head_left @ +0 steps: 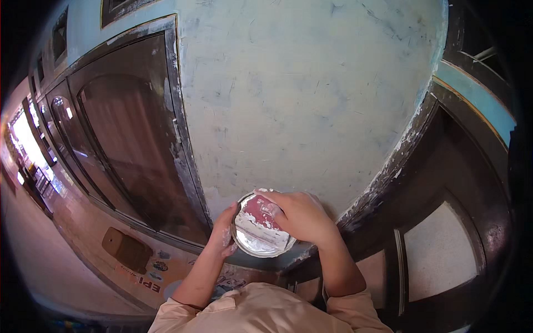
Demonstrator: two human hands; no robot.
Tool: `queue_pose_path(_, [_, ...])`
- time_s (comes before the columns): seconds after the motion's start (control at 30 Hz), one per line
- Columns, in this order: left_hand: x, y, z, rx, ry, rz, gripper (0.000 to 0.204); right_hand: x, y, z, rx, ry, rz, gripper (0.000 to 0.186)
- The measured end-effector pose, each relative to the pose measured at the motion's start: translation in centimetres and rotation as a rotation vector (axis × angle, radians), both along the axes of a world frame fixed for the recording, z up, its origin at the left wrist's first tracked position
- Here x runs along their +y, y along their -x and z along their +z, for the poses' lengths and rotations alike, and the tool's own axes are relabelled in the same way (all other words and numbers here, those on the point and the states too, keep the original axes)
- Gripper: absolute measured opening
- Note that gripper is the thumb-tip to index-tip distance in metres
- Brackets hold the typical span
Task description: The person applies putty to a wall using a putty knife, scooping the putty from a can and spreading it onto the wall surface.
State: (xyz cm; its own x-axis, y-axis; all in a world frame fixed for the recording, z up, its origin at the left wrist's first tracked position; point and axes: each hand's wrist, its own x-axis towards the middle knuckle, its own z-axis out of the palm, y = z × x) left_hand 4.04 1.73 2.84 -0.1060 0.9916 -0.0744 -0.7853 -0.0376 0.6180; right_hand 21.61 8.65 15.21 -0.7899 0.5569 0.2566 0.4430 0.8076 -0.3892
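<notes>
A round, shiny metal tin or lid (250, 244) is held in front of my chest, close to the wall; its depth cannot be told. My left hand (222, 228) grips its left rim, with the thumb up along the edge and white smears on the skin. Over the tin's upper right, my right hand (300, 213) is closed on a red putty spreader (256, 207). White putty clings to the spreader and to my right fingers. Below the red part, a whitish band lies across the shiny metal. Some right fingers are hidden behind the hand.
Ahead stands a pale, patched wall (300, 105) with scuffs. A dark door (125, 127) with a putty-smeared frame is on the left, and dark panelled woodwork (438, 250) on the right. A brown box-like thing (126, 251) rests on the floor beside a printed sheet (150, 286).
</notes>
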Motion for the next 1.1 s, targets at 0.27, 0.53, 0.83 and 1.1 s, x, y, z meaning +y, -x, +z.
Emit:
queue_pose_path(0.27, [0.1, 0.4, -1.1, 0.001, -0.002, 0.009, 0.044, 1.3, -1.7, 1.3, 0.115, 0.119, 0.08, 0.042])
queue_pose_path(0.53, [-0.1, -0.8, 0.4, 0.072, -0.049, 0.342, 0.044, 2.3, -2.1, 0.5, 0.335, 0.011, -0.168, 0.043])
queue_pose_path(0.83, [0.9, -2.7, -1.1, 0.117, -0.148, 0.707, 0.038, 1.5, 0.1, -4.8, 0.42, 0.137, -0.257, 0.037])
queue_pose_path(1.1, [1.1, -2.4, -1.2, 0.041, -0.13, 0.637, 0.044, 2.8, -1.2, -6.0, 0.594, 0.346, -0.03, 0.035])
